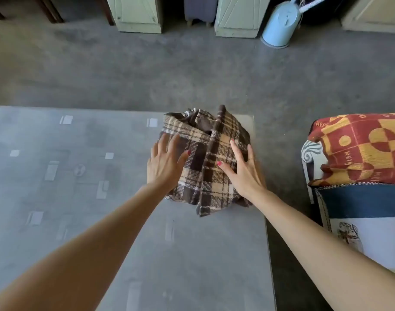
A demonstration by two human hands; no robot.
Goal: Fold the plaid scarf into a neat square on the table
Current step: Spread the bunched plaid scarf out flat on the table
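Observation:
The plaid scarf (pixel 209 158), brown and tan, lies in a rough, thick folded bundle near the far right corner of the grey table (pixel 102 221). Loose folds bunch up at its far edge, and one flap runs down the middle and sticks out toward me. My left hand (pixel 164 163) rests flat on the bundle's left side with fingers spread. Flat on the right side lies my right hand (pixel 242 169), also with fingers apart. Neither hand grips the cloth.
An armchair (pixel 358 198) with a red and yellow patterned cushion (pixel 360 149) stands close to the table's right edge. Across the grey floor stand pale green cabinets (pixel 237 16) and a light blue bin (pixel 281 23).

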